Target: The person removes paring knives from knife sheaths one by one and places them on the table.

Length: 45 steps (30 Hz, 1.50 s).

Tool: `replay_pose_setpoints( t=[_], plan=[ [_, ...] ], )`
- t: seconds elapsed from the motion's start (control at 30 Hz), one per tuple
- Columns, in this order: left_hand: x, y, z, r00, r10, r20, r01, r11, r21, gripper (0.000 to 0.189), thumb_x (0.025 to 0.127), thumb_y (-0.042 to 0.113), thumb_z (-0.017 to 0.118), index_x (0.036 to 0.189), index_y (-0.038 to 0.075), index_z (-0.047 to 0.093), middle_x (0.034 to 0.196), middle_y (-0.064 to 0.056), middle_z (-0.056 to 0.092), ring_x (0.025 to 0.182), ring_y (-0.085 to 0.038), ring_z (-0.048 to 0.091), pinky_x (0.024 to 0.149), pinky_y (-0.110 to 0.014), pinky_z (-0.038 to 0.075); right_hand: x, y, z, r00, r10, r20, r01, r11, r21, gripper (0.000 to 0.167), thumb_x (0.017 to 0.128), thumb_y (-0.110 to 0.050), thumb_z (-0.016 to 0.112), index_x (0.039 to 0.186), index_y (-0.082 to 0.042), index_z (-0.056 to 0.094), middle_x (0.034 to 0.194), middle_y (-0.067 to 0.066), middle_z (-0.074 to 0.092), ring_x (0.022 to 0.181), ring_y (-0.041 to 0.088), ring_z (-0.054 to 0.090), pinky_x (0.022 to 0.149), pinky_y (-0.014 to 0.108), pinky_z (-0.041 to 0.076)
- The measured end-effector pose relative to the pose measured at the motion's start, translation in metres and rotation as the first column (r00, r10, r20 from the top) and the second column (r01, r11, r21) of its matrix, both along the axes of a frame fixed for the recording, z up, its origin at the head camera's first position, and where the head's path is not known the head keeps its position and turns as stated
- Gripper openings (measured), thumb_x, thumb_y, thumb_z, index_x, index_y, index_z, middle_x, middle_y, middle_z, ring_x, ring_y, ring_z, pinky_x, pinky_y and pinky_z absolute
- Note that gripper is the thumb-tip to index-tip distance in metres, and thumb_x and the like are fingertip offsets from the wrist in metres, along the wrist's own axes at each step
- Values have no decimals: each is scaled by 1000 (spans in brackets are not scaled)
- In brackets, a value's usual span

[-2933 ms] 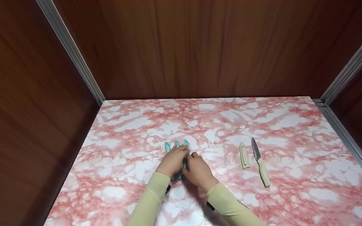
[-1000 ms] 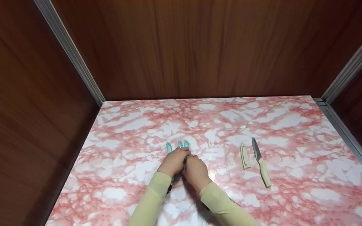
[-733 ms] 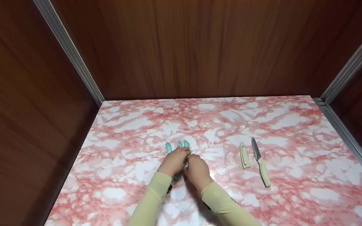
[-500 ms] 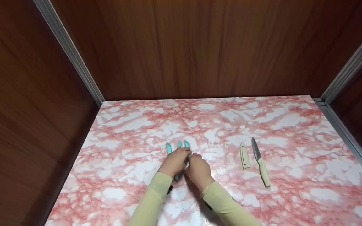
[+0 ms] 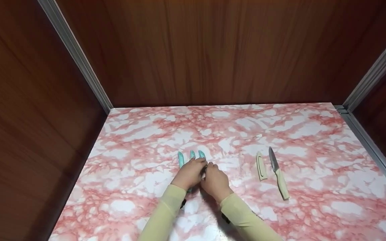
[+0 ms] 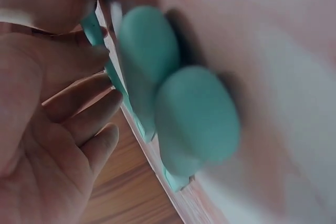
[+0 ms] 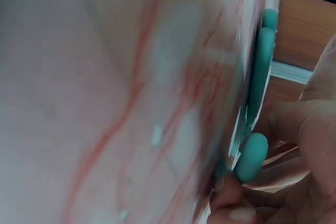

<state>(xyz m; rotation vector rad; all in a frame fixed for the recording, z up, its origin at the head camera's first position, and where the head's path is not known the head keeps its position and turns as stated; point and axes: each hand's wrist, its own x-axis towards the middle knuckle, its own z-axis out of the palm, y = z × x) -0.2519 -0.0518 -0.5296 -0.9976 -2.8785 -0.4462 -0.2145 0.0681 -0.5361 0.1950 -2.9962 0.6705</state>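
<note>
Head view, left hand point(image 5: 188, 174) and right hand point(image 5: 215, 181): together over teal knives point(image 5: 181, 160) on worktop point(image 5: 129, 190); likely best steadied lightly, neighbours undisturbed.
Left wrist, handles point(image 6: 197, 116): smooth, rounded, side by side; another at left fingertips point(image 6: 96, 56), cannot tell if pinched.
Right wrist, gripped handle point(image 7: 252, 157): round-ended, teal, clamped in right hand.

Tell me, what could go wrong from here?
The cream-handled knife lies with its blade uncovered, so a careless reach towards it might end in a cut. Also, the left hand and right hand work close together among the teal pieces, so a neighbouring one could perhaps get nudged askew.
</note>
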Motion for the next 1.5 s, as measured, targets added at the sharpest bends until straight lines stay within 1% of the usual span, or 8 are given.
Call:
replay_pose_setpoints(
  t=[0.1,0.37,0.6,0.77,0.97,1.2,1.3,1.5],
  plan=[
    [0,2,-2,999,-24,-24,24,1000,13,20,92,5,58,109,9,68,118,-5,62,111,-20,58,109,-42,32,-1,3,-2,1000,-1,-4,1,1000,23,50,81,-19,65,117,13,52,95,22,58,69,37,62,61,48,54],
    [1,5,-3,998,-36,-59,39,998,52,20,87,3,61,105,8,69,113,-5,62,107,-20,60,106,-41,36,-1,11,-5,996,2,-89,-1,1000,17,31,85,-17,61,101,8,55,81,17,57,62,36,61,56,49,52],
    [3,7,-1,999,-33,-43,35,998,43,25,88,3,61,112,6,67,121,-8,60,114,-23,57,107,-40,36,-2,17,-7,995,1,-102,-1,1000,0,38,87,-17,61,109,12,53,82,19,59,64,39,62,55,50,52],
    [3,9,-2,995,-55,-79,58,998,35,28,86,4,63,114,6,66,122,-9,61,116,-23,56,105,-43,38,-2,21,-6,990,-5,-142,5,1000,4,36,85,-14,63,106,12,51,80,20,58,61,39,61,52,50,52],
    [4,11,-3,987,-64,-145,69,997,29,26,86,11,68,112,8,67,116,-7,63,112,-22,57,102,-36,40,-1,31,-2,985,65,-157,-62,998,23,37,86,-10,64,108,15,48,82,21,56,61,37,61,53,47,53],
    [8,14,-3,984,-77,-160,88,994,62,32,87,12,69,118,8,66,118,-7,62,114,-22,54,103,-32,38,0,49,2,974,136,-179,-138,990,0,26,85,-5,63,101,10,50,81,18,54,66,35,60,58,47,53],
    [10,16,-2,983,-79,-166,91,994,67,33,87,11,68,120,8,66,119,-7,61,115,-22,53,104,-32,37,2,55,3,970,151,-189,-155,988,-7,22,86,-6,62,99,8,49,79,16,53,65,34,60,56,46,52],
    [16,20,1,984,-75,-159,86,994,61,35,87,14,69,122,10,65,121,-5,60,118,-20,51,106,-32,35,8,64,5,963,173,-207,-178,984,-4,23,87,-7,62,100,5,49,80,13,54,60,27,56,51,41,50]
  ],
)
